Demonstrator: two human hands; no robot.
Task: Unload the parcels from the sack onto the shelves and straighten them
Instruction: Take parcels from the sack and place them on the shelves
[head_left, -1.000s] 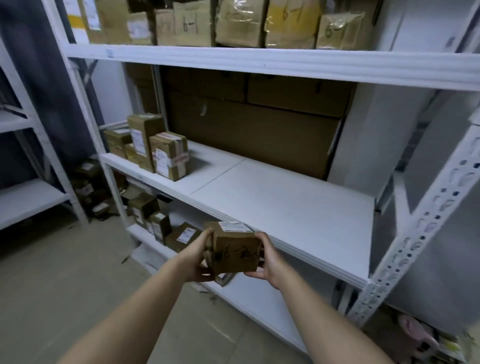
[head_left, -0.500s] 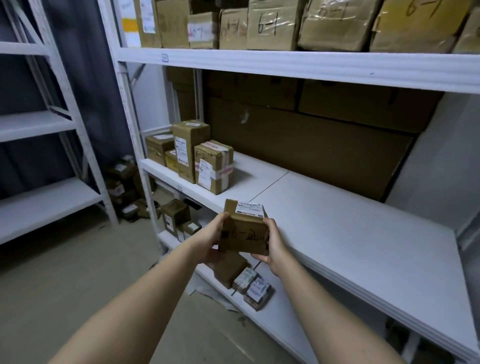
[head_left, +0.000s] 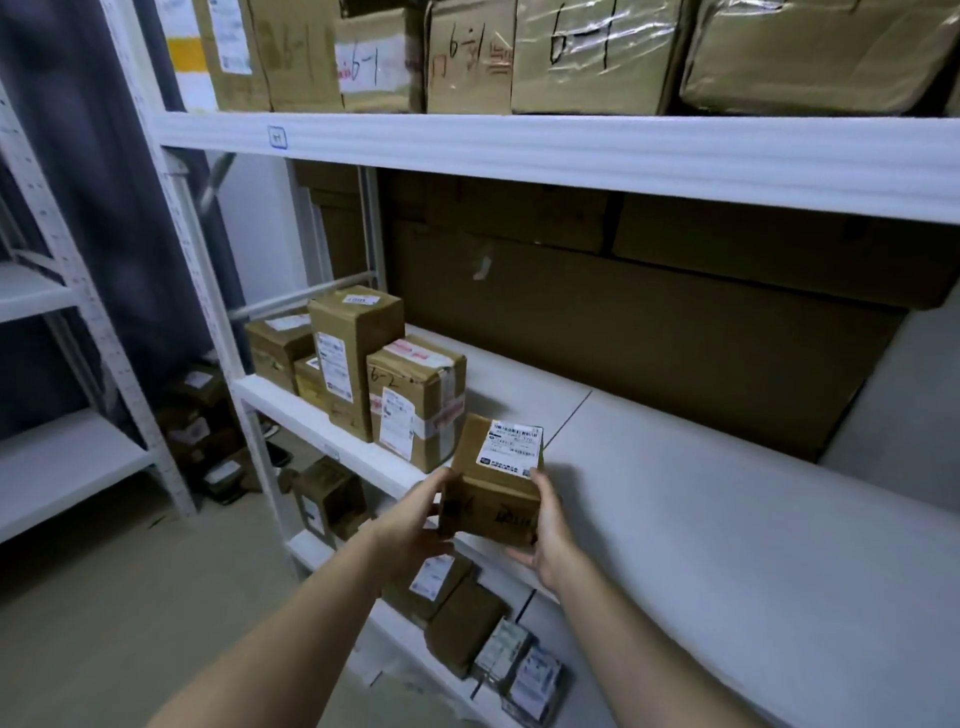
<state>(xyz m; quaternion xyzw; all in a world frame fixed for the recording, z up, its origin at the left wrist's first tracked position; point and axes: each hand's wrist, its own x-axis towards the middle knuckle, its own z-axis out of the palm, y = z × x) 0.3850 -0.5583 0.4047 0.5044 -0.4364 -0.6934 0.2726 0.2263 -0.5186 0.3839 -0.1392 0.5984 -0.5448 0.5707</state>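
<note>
Step in hand: placing one small cardboard parcel (head_left: 496, 486) on the middle shelf (head_left: 701, 499) — judged from its position at the shelf's front edge.
Parcel, position: held in the air over the front lip of the middle shelf, just right of the taped box marked "6-2" (head_left: 415, 408); whether its base touches the board cannot be told.
Parcel, markings: white shipping label on top, dark handwriting on the near face.
Left hand (head_left: 415, 519): fingers curled round the parcel's left side, gripping it.
Right hand (head_left: 545, 525): cupped against the right side and lower edge, thumb up along the near corner — gripping too.
Doing it well: set it flat beside the taped box, near face flush with the row's fronts and handwriting outward; slide rather than drop, so the neighbours are not nudged.
Row to match: tall labelled box (head_left: 353, 353) and smaller boxes at the shelf's left end.
Sack: not in view.
Upper shelf: boxes marked "6-1" (head_left: 571, 52).
</note>
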